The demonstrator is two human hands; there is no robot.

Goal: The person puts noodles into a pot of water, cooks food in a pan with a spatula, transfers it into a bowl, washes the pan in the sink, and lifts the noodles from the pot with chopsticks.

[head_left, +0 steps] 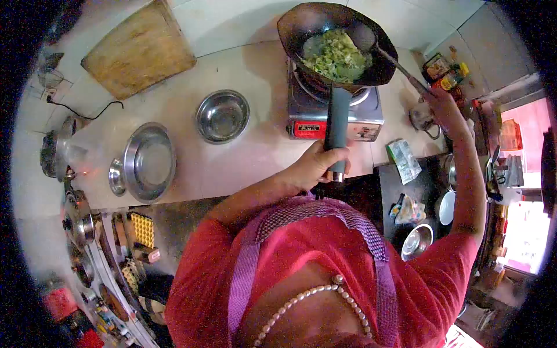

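Observation:
My left hand (319, 165) is closed around the grey handle of a dark wok (293, 29). The wok stands on a portable gas stove (365, 113) with a red label on its front. Chopped pale green vegetables (336, 57) lie in the wok. In my right hand (445, 109) is the long handle of a ladle (400, 65), whose bowl rests inside the wok at the right of the vegetables. A small metal cup (423, 120) stands just below my right hand.
Left of the stove are a steel bowl (223, 117) and a wide steel basin (165, 159). A wooden cutting board (139, 49) leans on the wall. Seasoning bottles (452, 75) stand at the far right. A foil packet (404, 160) and another bowl (418, 240) are on the right.

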